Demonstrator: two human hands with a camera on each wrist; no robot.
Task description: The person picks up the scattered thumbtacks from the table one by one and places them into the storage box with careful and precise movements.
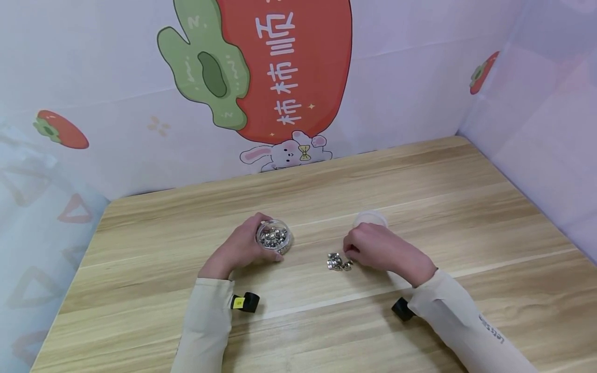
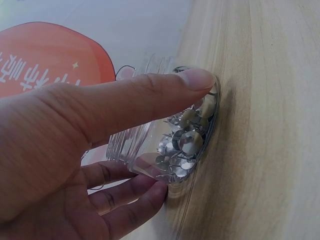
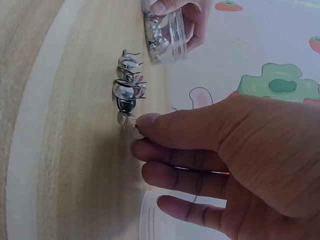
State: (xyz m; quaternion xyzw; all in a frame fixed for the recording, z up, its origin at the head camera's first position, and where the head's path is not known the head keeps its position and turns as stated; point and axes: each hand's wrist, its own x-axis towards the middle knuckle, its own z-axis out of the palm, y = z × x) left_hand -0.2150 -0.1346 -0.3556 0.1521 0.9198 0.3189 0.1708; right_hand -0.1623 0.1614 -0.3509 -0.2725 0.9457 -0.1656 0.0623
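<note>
On the left, a cream sleeve (image 1: 203, 324) is covering the left arm, and a black block (image 1: 251, 302) with a yellow label is sticking out by the wrist. The left hand (image 1: 242, 244) is curving round a clear jar (image 2: 125, 145), with its thumb lying along one side and its fingers touching the other. The jar is showing its open top, and many shiny tacks (image 2: 185, 142) are sitting inside.

Next, a little pile of tacks (image 1: 335, 261) is lying on the wooden table (image 1: 298, 331), between the two hands.

Then the right hand (image 1: 378, 247) is reaching down just beside the pile. Its thumb and first finger are almost closing, pinching one small tack (image 3: 137, 133), while the other fingers are bending loosely. A round, see-through lid (image 1: 371, 216) is lying on the table just behind this hand.
</note>
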